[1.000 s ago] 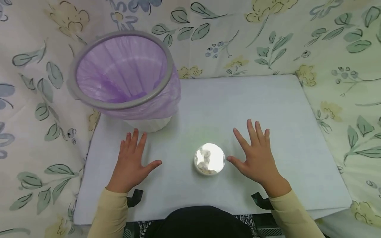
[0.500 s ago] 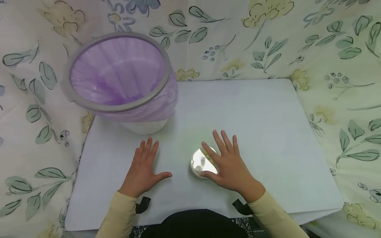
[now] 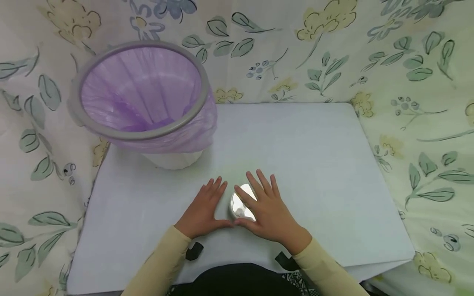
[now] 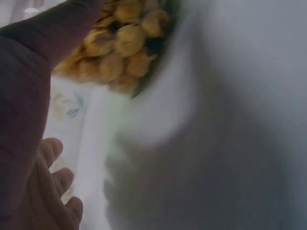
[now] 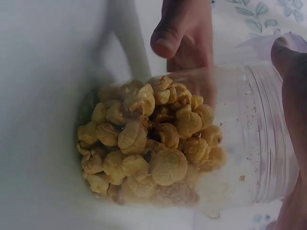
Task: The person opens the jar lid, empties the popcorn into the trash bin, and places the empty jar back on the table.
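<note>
A clear jar of caramel popcorn with a shiny silver lid (image 3: pixel 238 203) stands on the white table in the head view. Its popcorn (image 5: pixel 144 139) fills roughly the lower part of the jar, and the clear wall above it has crumbs on it. My right hand (image 3: pixel 274 216) reaches over the jar's right side, fingers spread and straight, hiding part of the lid. On the left, my left hand (image 3: pixel 201 213) is beside the jar with straight fingers and thumb extended toward it. The thumb tips lie close together at the jar's near side.
A waste bin with a grey rim (image 3: pixel 207 88) and a purple liner (image 3: pixel 148 86) stands at the back left of the white table (image 3: pixel 314 164). Floral cloth (image 3: pixel 370 53) hangs around the back and sides. A dark garment (image 3: pixel 248 279) shows at the near edge.
Both hands have moved inward toward the jar, the left to the right and the right to the left until it covers part of the lid. The head view has shifted slightly.
</note>
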Tool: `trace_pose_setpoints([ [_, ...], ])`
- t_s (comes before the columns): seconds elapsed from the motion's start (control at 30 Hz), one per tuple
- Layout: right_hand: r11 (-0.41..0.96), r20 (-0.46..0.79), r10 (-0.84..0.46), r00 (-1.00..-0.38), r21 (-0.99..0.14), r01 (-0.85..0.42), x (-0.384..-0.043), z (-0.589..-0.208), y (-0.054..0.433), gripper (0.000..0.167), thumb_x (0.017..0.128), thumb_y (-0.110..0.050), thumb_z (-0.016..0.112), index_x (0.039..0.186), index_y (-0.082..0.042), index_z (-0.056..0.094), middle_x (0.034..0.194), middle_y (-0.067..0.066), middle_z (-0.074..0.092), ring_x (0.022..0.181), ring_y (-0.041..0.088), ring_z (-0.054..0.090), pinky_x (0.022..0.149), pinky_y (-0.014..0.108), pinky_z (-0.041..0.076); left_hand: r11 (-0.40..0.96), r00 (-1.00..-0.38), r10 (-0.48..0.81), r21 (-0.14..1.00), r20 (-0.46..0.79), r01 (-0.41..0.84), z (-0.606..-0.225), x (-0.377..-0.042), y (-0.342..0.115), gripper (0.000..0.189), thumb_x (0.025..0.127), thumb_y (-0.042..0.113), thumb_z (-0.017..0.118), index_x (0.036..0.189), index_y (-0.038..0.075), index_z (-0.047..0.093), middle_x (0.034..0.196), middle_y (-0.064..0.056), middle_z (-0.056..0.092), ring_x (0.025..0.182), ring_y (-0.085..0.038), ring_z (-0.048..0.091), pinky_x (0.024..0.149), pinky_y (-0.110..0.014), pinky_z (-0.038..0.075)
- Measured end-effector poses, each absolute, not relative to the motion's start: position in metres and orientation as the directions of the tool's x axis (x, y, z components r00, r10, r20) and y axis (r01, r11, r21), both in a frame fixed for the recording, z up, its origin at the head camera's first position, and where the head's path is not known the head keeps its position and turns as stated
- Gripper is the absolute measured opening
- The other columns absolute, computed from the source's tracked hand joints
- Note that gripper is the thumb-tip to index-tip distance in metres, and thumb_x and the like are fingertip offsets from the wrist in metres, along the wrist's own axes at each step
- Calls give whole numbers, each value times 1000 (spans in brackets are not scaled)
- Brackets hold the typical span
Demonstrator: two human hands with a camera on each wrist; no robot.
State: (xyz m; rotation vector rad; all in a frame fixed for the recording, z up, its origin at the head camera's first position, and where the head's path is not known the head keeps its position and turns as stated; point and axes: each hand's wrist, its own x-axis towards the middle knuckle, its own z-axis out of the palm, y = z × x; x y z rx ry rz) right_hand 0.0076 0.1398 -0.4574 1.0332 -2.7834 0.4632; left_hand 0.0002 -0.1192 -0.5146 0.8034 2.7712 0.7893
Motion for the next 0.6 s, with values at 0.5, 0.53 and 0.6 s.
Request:
trace_pose_setpoints([
  [0.5,711,344,-588,-732,-213,-670,7,-462,134,82,102,-78,32,152,-18,56,158,22,47,143,46,45,108,64,43,391,-796,605,863,20,319,-540,-13,-82,106,83,52,88,162,8,33,155,-5,51,139,-20,52,112,-47,46],
  [0.53,704,364,-586,-723,-213,-678,6,-461,135,80,102,-77,34,150,-17,57,156,22,49,138,45,50,105,62,46,370,-798,601,869,45,328,-540,-14,-81,103,83,51,88,160,7,35,153,-5,52,136,-20,54,110,-46,48],
  [0.6,685,401,-579,-710,-231,-690,1,-455,136,77,103,-74,37,149,-17,59,154,22,51,132,43,55,101,60,50,343,-807,583,871,95,351,-535,-16,-79,99,82,46,89,158,8,38,149,-4,54,130,-19,56,107,-45,50],
])
